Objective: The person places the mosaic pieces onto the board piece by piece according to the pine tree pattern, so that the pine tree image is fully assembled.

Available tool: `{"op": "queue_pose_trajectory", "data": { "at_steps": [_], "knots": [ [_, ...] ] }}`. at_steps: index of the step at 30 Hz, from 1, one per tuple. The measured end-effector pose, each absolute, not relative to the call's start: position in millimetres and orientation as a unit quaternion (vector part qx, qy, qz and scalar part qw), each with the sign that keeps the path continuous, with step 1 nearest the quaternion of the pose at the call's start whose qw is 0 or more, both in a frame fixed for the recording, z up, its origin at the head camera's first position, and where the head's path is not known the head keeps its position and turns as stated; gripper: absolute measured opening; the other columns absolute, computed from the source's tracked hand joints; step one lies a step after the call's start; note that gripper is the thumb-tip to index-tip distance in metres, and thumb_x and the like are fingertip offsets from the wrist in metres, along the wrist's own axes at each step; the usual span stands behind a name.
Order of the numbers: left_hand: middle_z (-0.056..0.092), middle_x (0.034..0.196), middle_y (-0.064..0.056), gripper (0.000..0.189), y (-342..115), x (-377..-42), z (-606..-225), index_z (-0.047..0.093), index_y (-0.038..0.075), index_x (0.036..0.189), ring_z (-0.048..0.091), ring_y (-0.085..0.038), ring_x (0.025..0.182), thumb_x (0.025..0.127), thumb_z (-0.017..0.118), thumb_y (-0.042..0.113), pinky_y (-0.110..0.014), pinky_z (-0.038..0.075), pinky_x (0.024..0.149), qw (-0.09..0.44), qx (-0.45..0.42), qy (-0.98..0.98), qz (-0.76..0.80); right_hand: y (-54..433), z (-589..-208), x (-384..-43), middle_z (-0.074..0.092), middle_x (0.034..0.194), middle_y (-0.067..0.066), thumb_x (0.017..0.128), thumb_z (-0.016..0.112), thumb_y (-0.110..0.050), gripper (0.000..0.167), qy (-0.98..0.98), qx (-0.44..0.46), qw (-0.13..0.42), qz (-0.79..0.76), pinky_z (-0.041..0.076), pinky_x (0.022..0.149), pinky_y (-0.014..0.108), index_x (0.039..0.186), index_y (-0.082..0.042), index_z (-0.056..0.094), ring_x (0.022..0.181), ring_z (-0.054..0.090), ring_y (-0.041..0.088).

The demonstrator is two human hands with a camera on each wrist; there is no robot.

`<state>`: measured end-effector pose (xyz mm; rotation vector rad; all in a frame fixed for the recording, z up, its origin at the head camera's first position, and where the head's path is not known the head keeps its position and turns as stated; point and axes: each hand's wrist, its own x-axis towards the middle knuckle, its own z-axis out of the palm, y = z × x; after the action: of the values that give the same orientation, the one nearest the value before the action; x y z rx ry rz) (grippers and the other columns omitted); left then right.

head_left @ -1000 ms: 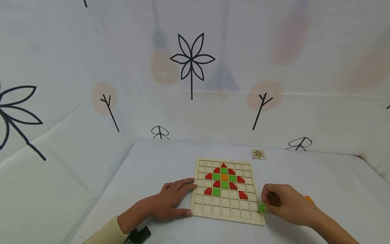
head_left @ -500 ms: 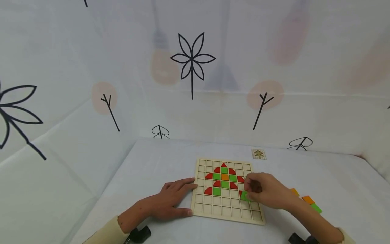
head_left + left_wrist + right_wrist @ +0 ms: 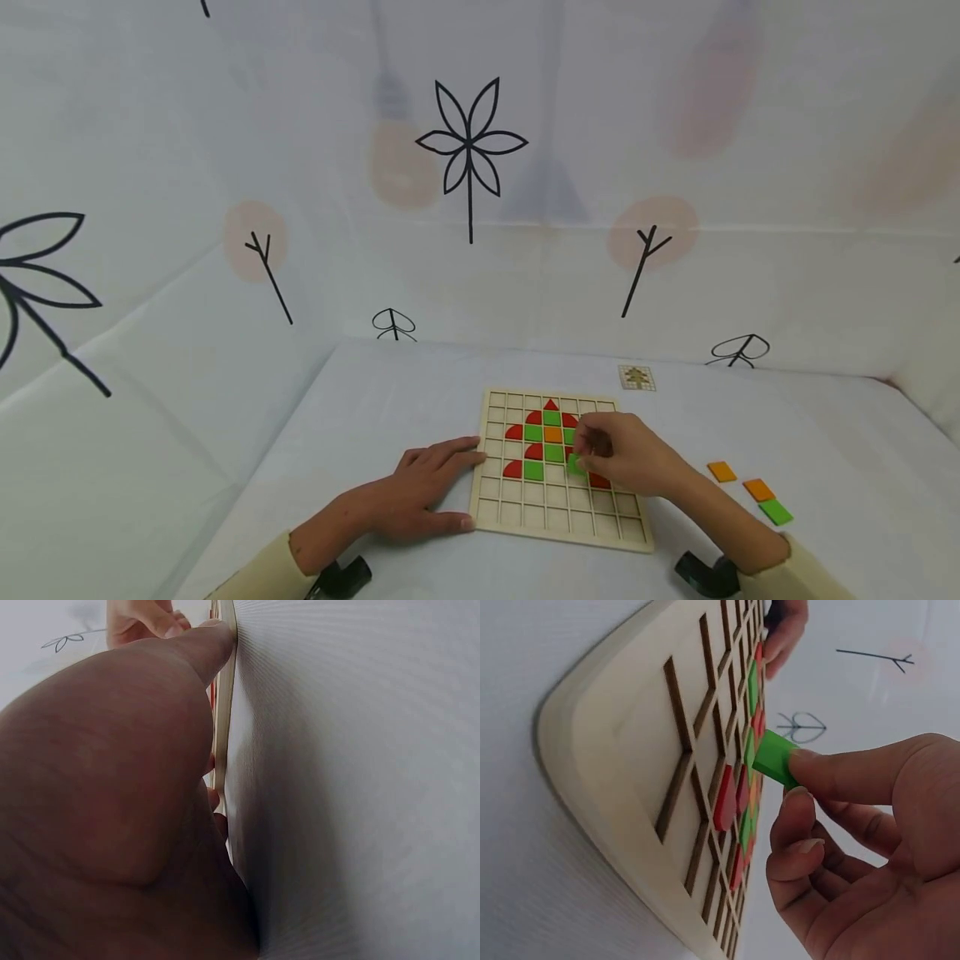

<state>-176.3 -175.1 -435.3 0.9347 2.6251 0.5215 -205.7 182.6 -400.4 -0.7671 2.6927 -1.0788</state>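
A wooden grid board point(image 3: 532, 521) lies on the white table, its cells partly filled with red, green and orange tiles in a tree shape. Between thumb and fingers, my right hand point(image 3: 633, 454) pinches a green square tile point(image 3: 775, 757) just above the board's right-centre cells. In the right wrist view the tile is tilted and one corner is near the grid; whether it touches cannot be told. My left hand point(image 3: 423, 492) lies with fingers extended, fingertips and thumb against the board's left edge. The left wrist view shows the thumb point(image 3: 206, 649) at the board's side.
Two orange tiles point(image 3: 722, 472) and a loose green tile point(image 3: 776, 512) lie on the table right of the board. Behind the board is a small pattern card point(image 3: 637, 377) with a tree picture. White printed cloth point(image 3: 480, 283) walls stand at the back and left.
My right hand has carried the green tile from the board's lower right edge up and left over the grid. The loose tiles on the right have come into sight. My left hand stays put.
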Motion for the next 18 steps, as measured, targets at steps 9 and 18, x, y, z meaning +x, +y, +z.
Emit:
{"op": "queue_pose_trajectory", "data": {
  "at_steps": [9, 18],
  "knots": [
    [0.011, 0.176, 0.012, 0.084, -175.0, -176.0, -435.1, 0.021, 0.041, 0.167, 0.019, -0.017, 0.160, 0.098, 0.054, 0.076, -0.058, 0.025, 0.119, 0.154, 0.324, 0.915, 0.183, 179.4, -406.5, -204.9, 0.065, 0.087, -0.007, 0.092, 0.080, -0.004, 0.015, 0.899, -0.254, 0.072, -0.350, 0.048, 0.065, 0.025, 0.094, -0.015, 0.069, 0.074, 0.056, 0.011],
    [0.011, 0.176, 0.012, 0.084, -175.0, -176.2, -435.1, 0.021, 0.042, 0.167, 0.019, -0.017, 0.160, 0.097, 0.054, 0.076, -0.059, 0.024, 0.119, 0.154, 0.325, 0.915, 0.184, 181.7, -411.7, -203.7, 0.064, 0.086, -0.007, 0.094, 0.079, -0.005, 0.012, 0.893, -0.263, 0.079, -0.357, 0.049, 0.064, 0.025, 0.094, -0.014, 0.070, 0.072, 0.055, 0.008]
  ]
}}
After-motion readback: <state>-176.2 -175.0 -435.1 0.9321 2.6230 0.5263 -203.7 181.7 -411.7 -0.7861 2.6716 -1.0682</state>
